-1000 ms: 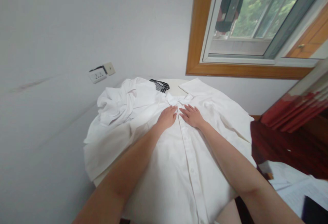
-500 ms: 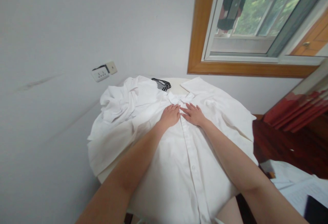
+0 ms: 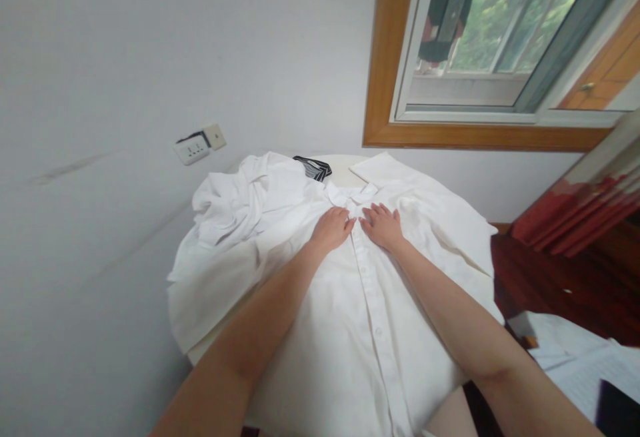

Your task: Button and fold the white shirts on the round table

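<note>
A white short-sleeved shirt (image 3: pixel 330 330) lies spread front side up over a round table (image 3: pixel 345 169), its collar toward the wall and its button strip running toward me. Just below the collar, my left hand (image 3: pixel 332 229) rests flat on the cloth, left of the buttons. My right hand (image 3: pixel 382 225) lies on the other side of the strip, fingers stretched out on the shirt. Neither hand holds anything. To the left of the collar sits a crumpled heap of white cloth (image 3: pixel 230 200).
A black-and-white striped item (image 3: pixel 314 168) lies at the table's far edge. Behind are a wall socket (image 3: pixel 193 149) and a wood-framed window (image 3: pixel 380 133). Papers (image 3: pixel 580 363) and a dark flat object (image 3: pixel 617 410) lie at lower right, near a red curtain (image 3: pixel 565 223).
My hands have moved slightly apart; the right fingers have drawn back from the button strip. The view has shifted a little. The shirt lies as before.
</note>
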### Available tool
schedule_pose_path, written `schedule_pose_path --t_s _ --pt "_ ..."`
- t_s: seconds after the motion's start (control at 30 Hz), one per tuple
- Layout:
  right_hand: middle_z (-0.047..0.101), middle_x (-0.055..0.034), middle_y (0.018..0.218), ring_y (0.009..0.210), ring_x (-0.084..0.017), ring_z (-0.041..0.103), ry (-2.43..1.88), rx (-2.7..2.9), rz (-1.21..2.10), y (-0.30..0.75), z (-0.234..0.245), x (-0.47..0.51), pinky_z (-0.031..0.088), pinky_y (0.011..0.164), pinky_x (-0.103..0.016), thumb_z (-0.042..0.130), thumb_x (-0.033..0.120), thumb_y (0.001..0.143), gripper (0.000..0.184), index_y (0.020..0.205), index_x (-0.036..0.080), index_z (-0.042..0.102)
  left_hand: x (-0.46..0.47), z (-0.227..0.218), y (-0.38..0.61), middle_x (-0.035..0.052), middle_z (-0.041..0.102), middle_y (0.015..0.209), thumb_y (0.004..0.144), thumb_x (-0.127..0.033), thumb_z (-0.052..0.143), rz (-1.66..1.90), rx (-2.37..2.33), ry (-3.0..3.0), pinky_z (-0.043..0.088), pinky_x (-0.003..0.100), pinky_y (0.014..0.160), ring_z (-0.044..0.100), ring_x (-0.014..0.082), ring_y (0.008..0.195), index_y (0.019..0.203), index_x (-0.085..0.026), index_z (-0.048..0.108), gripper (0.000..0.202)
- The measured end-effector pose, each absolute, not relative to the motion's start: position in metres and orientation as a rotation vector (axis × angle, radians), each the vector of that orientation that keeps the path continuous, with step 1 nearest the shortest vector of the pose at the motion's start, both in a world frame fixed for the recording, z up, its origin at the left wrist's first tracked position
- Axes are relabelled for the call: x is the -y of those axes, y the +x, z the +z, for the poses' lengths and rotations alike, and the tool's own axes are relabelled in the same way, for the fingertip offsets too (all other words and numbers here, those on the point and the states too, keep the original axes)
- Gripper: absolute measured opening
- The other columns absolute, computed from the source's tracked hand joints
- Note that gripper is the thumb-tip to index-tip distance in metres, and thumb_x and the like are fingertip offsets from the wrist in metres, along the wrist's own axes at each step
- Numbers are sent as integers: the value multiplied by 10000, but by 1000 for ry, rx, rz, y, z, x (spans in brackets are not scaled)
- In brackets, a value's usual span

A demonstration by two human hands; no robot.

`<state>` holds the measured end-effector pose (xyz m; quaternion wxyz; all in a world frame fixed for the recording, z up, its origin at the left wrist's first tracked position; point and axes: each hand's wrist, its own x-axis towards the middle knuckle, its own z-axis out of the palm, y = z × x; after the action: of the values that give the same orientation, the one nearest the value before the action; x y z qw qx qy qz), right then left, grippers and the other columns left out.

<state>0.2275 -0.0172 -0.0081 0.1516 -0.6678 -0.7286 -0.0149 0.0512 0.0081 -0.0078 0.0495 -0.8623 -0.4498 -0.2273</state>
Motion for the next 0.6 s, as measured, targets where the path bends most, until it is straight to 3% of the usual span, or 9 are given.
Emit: schedule_pose_path --t_s 0.13,0.33,0.6 --pt "409 -73 1499 1403 -293 291 -1923 2082 -25 227 -10 16 178 1112 -607 332 497 966 487 1374 283 491 -5 -6 51 114 645 1108 954 -396 418 -693 1386 -2635 443 389 1004 559 226 1128 1124 -169 600 337" --pt "405 -79 1502 1400 -291 293 -1906 2091 -3 229 -10 16 190 1111 -594 329 495 968 497 1385 273 483 -6 -15 54 133 403 1488 942 -348 439 -612 1351 -2633 332 421 1128 369 250 1374 1367 -168 453 462" --pt "400 -72 1506 1401 -289 290 -1912 2097 -9 230 -12 15 184 1114 -590 337 490 967 492 1386 277 485 -8 -24 54 125 393 1504 982 -358 304 -469 1380 -2698 286 431 1156 345 240 1403 1396 -157 442 481"
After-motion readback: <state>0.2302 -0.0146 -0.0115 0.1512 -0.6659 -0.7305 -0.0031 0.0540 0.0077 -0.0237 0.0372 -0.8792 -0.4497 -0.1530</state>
